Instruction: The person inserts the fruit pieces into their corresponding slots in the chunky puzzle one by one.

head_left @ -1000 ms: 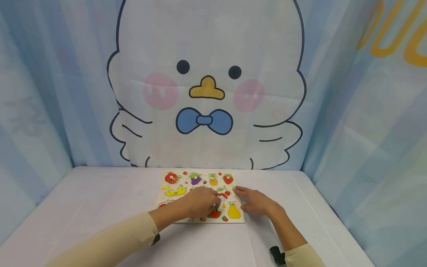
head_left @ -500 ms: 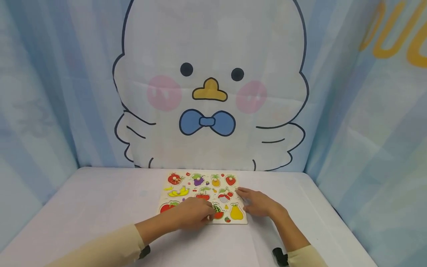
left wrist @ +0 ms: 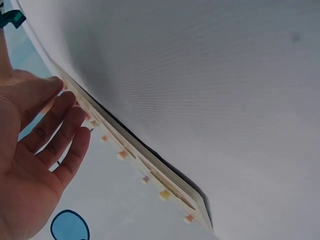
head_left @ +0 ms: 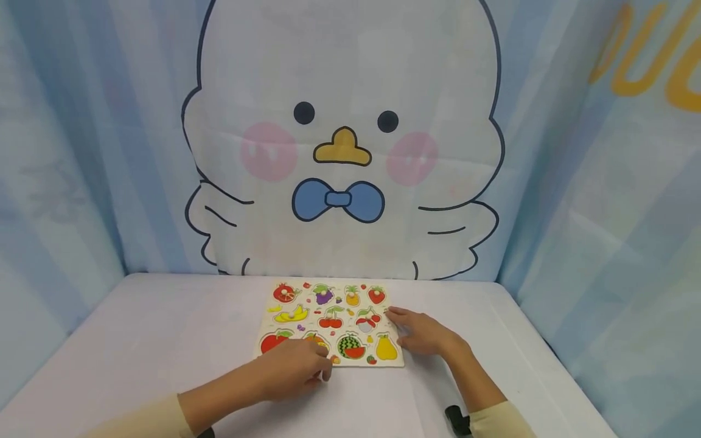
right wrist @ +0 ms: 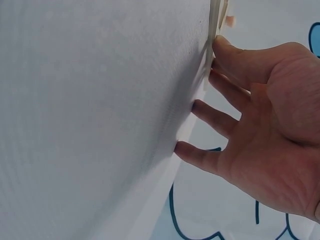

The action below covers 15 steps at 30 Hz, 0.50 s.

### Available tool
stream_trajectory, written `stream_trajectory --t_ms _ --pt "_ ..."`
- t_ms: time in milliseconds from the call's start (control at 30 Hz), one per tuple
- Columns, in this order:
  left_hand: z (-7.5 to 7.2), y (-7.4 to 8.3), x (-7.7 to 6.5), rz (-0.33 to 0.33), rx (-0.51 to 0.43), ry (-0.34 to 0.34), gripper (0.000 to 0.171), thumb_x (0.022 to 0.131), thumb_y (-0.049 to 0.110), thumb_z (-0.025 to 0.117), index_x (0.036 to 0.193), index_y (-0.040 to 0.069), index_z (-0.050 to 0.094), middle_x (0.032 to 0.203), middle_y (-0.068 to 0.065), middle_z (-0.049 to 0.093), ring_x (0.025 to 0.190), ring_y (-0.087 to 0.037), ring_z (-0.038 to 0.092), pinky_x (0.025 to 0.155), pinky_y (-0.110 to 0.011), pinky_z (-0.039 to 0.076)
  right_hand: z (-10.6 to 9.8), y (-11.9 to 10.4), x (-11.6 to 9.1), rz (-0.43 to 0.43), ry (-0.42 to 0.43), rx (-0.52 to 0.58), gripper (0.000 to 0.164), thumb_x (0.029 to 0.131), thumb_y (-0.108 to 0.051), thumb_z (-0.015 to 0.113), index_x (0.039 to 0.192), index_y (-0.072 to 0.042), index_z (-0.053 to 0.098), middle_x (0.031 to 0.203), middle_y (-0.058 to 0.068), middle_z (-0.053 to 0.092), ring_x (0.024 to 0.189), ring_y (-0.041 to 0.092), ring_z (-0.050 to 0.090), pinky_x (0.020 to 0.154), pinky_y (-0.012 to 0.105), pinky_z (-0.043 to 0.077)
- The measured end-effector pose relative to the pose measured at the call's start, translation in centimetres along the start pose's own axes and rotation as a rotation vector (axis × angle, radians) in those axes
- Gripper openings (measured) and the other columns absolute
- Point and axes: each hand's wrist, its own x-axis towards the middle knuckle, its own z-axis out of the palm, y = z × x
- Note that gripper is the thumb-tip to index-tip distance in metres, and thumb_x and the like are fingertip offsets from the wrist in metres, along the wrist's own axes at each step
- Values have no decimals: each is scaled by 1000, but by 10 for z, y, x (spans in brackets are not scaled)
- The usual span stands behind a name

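Observation:
A wooden fruit peg puzzle board (head_left: 395,363) lies flat on the table, its pieces seated in their slots. Watermelon (head_left: 350,347), pear (head_left: 386,347) and red apple (head_left: 272,342) pieces make up part of its front row. My left hand (head_left: 292,368) is over the front edge, covering part of the orange piece (head_left: 316,340); in the left wrist view its fingers are loosely bent and hold nothing. Small knobs (left wrist: 165,195) stand up from the pieces there. My right hand (head_left: 420,332) touches the board's right edge with thumb and index finger, other fingertips spread on the table.
A white cloth covers the table (head_left: 181,328). Behind it hangs a curtain (head_left: 339,243) printed with a cartoon bird, and more curtain closes both sides. A black strap piece (head_left: 457,420) sits at the right wrist.
My left hand has drawn back leftward and toward me from the middle of the board, uncovering the cherries and watermelon. The right hand stays at the right edge.

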Motion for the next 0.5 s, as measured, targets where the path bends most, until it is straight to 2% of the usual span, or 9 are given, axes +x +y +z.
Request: stream_trajectory --t_ms 300,500 --pt "0 -3 -36 -68 -131 -49 15 90 15 82 91 28 76 79 19 56 72 1 50 72 -17 50 -5 -3 2 -30 5 -32 65 97 -16 72 157 -16 48 166 4 41 151 35 42 120 57 37" --pt "1 1 -54 -79 -140 -112 13 90 17 82 94 29 78 79 19 58 72 3 50 72 -16 51 -6 -4 1 -24 10 -36 65 97 -17 73 157 -17 48 166 3 42 150 35 42 120 57 37"
